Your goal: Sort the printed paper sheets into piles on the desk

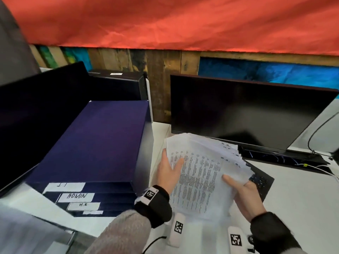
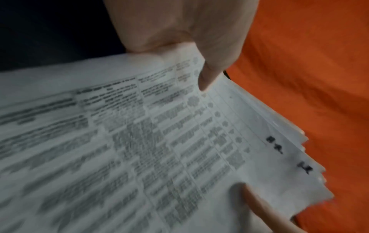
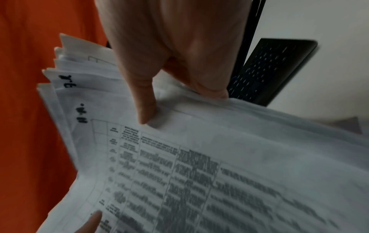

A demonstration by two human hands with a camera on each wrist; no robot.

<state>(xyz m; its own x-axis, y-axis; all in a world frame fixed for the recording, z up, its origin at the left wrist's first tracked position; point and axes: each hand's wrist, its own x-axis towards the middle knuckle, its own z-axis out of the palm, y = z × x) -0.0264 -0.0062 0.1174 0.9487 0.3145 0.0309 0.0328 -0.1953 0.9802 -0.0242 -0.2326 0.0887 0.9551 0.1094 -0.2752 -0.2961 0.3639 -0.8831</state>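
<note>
A fanned stack of printed sheets (image 1: pixel 200 173) with table text is held above the white desk (image 1: pixel 297 195), in front of the monitor. My left hand (image 1: pixel 169 170) grips its left edge, thumb on top and fingers underneath. My right hand (image 1: pixel 242 187) grips the right edge, thumb lying on the top sheet. In the left wrist view the thumb pinches the top sheet (image 2: pixel 139 134); handwritten marks show at the corners of the fanned sheets. In the right wrist view the thumb presses on the stack of sheets (image 3: pixel 199 173).
A dark blue stack of labelled trays (image 1: pixel 91 149) with white labels, one reading ADMIN (image 1: pixel 76 196), stands at the left. A black monitor (image 1: pixel 244 110) and a black keyboard (image 1: pixel 260 178) lie behind and under the papers. Two white marker tags (image 1: pixel 178 228) rest near the desk's front.
</note>
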